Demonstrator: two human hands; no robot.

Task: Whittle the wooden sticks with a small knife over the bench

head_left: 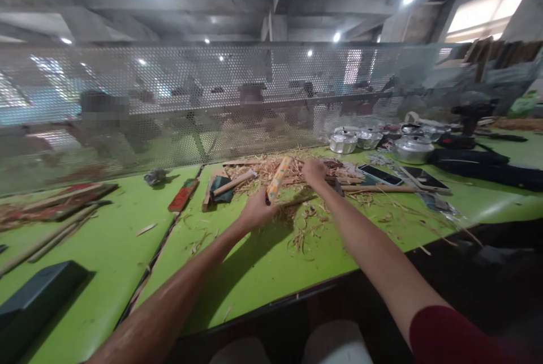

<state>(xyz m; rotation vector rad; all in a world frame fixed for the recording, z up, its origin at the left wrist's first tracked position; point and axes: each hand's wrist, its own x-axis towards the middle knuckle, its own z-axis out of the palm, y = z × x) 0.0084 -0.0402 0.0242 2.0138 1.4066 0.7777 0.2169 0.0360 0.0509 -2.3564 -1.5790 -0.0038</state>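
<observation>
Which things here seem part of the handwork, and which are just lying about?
Apparently in use:
- yellow patterned strip, in the left hand
- wood shavings, near the right hand, whose grip is unclear

Apparently just lying about:
- two phones
- metal pots
- red block
- dark block

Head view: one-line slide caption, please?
Left hand holds a patterned yellow piece; right hand is at the wood shavings on a green tabletop.
</observation>
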